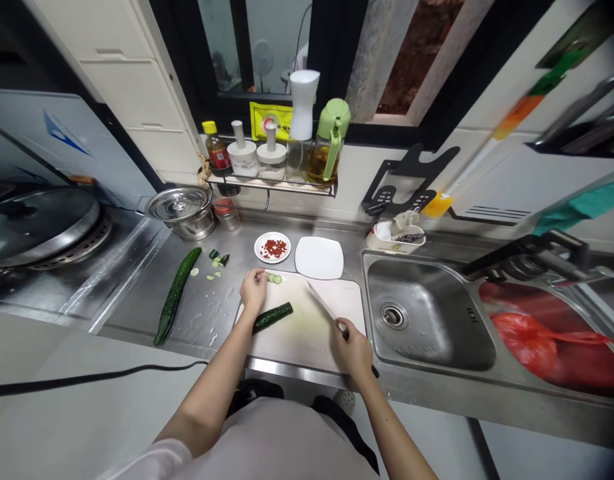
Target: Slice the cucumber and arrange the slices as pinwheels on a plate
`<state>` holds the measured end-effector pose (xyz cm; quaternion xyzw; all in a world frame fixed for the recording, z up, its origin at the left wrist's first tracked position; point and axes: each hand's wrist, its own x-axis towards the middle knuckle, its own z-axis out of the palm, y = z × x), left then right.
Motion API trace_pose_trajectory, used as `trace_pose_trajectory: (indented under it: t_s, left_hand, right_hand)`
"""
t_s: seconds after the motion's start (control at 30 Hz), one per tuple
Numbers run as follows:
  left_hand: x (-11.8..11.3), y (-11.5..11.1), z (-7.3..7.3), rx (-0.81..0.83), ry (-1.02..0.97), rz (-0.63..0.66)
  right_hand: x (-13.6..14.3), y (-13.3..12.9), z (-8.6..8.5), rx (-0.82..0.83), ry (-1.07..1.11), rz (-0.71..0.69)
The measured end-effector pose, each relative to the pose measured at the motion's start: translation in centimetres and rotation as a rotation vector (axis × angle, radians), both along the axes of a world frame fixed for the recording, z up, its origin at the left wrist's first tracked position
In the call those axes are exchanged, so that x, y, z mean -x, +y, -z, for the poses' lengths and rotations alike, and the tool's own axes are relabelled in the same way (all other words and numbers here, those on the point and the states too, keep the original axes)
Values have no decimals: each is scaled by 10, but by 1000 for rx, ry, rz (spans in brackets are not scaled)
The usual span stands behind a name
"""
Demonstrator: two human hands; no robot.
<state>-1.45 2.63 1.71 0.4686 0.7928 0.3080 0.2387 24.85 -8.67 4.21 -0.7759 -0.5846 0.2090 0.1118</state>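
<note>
Right hand (355, 348) holds a knife (323, 300) over the white cutting board (314, 333)

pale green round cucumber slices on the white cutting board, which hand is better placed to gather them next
Left hand, most likely: it is right by the slices, while the right hand grips the black-handled metal knife.

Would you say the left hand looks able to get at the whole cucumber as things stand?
Probably yes: from beside the slices on the board, the left hand has mostly wet counter between it and the whole cucumber; the small pieces lie farther back.
</note>
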Motion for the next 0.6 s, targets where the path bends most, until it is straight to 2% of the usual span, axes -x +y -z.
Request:
trace_pose_trajectory:
  t_s: [0.07,0.17,0.3,0.43,0.6]
  left_hand:
    - [0,-19,-1,-85,-7,50]
    - [-3,-50,1,-181,74,236]
    - [-5,-78,8,-211,201,434]
    - [-5,-83,12,-214,259,531]
    - [-8,-77,12,-226,295,660]
  right_hand:
    - [0,3,1,1,58,8]
    - [2,8,4,-34,149,-24]
    - [8,14,9,-46,265,-48]
    - [18,18,8,5,292,-92]
    - [35,21,-4,88,141,-232]
